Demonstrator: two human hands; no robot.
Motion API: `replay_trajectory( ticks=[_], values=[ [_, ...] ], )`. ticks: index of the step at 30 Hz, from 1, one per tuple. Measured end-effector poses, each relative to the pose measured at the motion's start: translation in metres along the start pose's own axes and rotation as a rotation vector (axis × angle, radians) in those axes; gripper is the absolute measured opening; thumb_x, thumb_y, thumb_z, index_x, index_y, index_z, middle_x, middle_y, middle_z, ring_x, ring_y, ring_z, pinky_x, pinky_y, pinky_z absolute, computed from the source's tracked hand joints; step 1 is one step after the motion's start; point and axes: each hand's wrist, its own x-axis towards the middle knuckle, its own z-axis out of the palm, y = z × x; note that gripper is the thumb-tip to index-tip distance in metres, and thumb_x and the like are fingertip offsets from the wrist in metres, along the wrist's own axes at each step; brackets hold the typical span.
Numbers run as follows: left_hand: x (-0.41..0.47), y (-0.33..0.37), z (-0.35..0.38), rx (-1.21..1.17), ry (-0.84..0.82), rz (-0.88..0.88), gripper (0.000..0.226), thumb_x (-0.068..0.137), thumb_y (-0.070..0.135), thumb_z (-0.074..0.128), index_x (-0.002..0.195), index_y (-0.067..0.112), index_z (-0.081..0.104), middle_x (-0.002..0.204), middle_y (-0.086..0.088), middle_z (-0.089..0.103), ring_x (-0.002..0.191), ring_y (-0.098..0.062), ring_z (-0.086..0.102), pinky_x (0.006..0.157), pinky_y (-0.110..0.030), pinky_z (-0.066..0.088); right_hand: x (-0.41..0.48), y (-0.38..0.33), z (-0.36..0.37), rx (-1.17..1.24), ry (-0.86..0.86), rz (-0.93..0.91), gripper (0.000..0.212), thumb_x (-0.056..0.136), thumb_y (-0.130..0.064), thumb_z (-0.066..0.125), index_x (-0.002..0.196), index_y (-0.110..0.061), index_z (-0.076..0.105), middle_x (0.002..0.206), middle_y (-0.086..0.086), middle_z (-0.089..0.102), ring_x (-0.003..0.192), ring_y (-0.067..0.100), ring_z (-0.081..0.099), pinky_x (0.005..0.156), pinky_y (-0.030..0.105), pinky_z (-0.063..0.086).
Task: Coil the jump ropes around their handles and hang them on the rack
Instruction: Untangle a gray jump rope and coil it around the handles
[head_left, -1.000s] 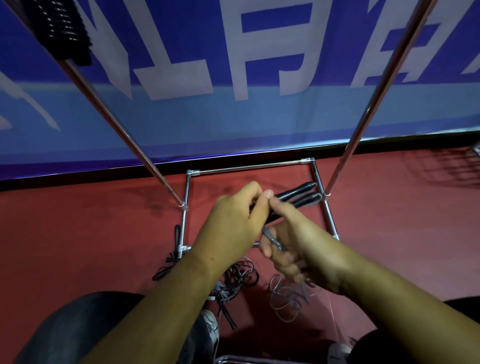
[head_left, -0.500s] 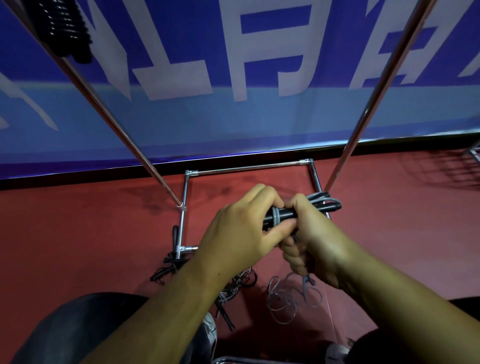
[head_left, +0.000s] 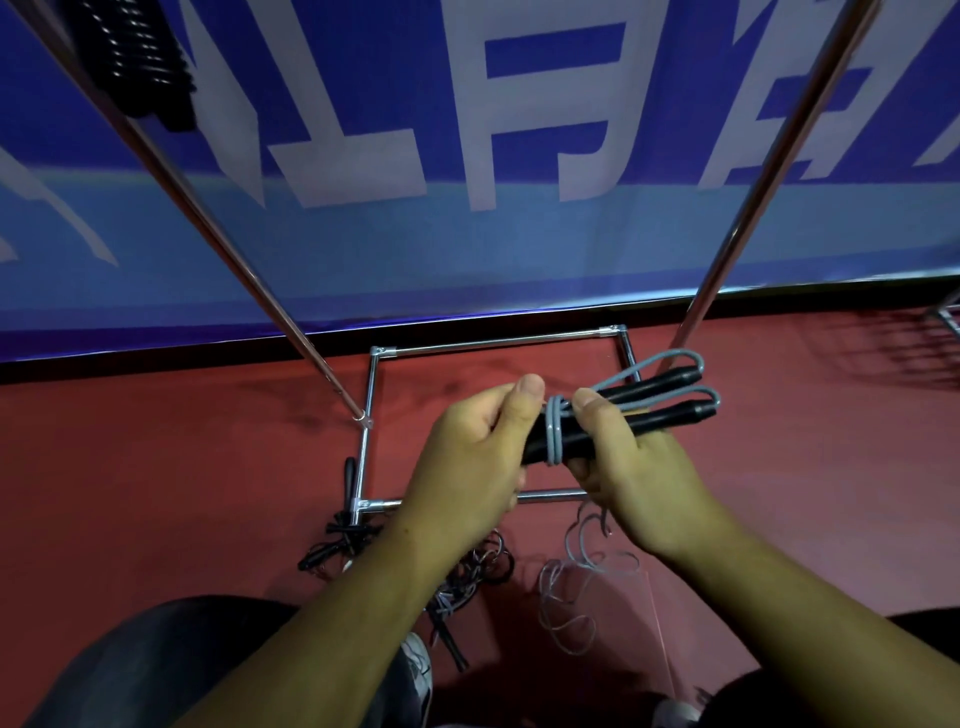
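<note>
Two black jump rope handles (head_left: 660, 400) lie side by side in front of me, pointing up and right. My left hand (head_left: 472, 462) grips their near end. My right hand (head_left: 628, 462) holds their middle, thumb on top. The grey rope (head_left: 554, 431) circles the handles twice between my thumbs and loops out of the far ends. Its loose tail (head_left: 571, 592) hangs down to the red floor. The chrome rack (head_left: 498, 344) stands ahead, with two slanted poles (head_left: 244, 260) rising to both sides. A coiled black rope (head_left: 140, 62) hangs at the top left.
Several tangled dark ropes (head_left: 467, 566) lie on the red floor by the rack's near bar, one bundle (head_left: 343, 535) at its left corner. A blue banner with white letters (head_left: 519, 130) covers the wall behind. My knees and shoes fill the bottom edge.
My hands have brought the handles together and turned grey rope around them. Two turns now sit between my thumbs, and the handle tips with their loops stick out further to the right.
</note>
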Motion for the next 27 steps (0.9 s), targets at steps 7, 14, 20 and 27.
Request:
replay_trajectory(
  ticks=[7,14,20,27],
  values=[
    [-0.005,-0.004,-0.001,0.42,0.213,0.388,0.038,0.106,0.036,0.041,0.094,0.019,0.073,0.066,0.014,0.063,0.057,-0.007,0.059,0.051,-0.019,0.039,0.001,0.007,0.004,0.227,-0.167,0.049,0.064,0.078,-0.077,0.043,0.057,-0.017,0.049,0.054,0.006,0.033,0.05,0.018,0.028,0.052,0.031,0.025],
    [-0.006,-0.005,-0.001,0.313,0.096,0.335,0.04,0.109,0.033,0.035,0.097,0.027,0.072,0.087,0.014,0.072,0.083,-0.005,0.069,0.071,-0.019,0.05,-0.004,0.0,0.007,0.283,-0.345,0.042,0.064,0.098,-0.063,0.047,0.06,-0.012,0.038,0.058,0.01,0.022,0.058,0.03,0.014,0.057,0.044,0.014],
    [-0.006,-0.005,-0.002,0.363,0.102,0.382,0.05,0.107,0.046,0.025,0.089,0.023,0.066,0.076,0.008,0.067,0.074,-0.01,0.065,0.066,-0.023,0.047,-0.007,0.001,0.008,0.262,-0.377,0.051,0.069,0.094,-0.067,0.044,0.062,-0.007,0.033,0.058,0.01,0.023,0.057,0.03,0.016,0.057,0.045,0.017],
    [-0.006,0.003,-0.004,0.221,-0.162,0.212,0.042,0.101,0.066,0.037,0.117,0.041,0.067,0.069,-0.011,0.068,0.046,-0.011,0.059,0.049,-0.023,0.045,-0.004,-0.003,0.001,0.239,-0.308,-0.045,0.068,0.101,-0.06,0.042,0.059,-0.007,0.051,0.047,0.002,0.039,0.046,0.018,0.026,0.05,0.035,0.021]
  ],
)
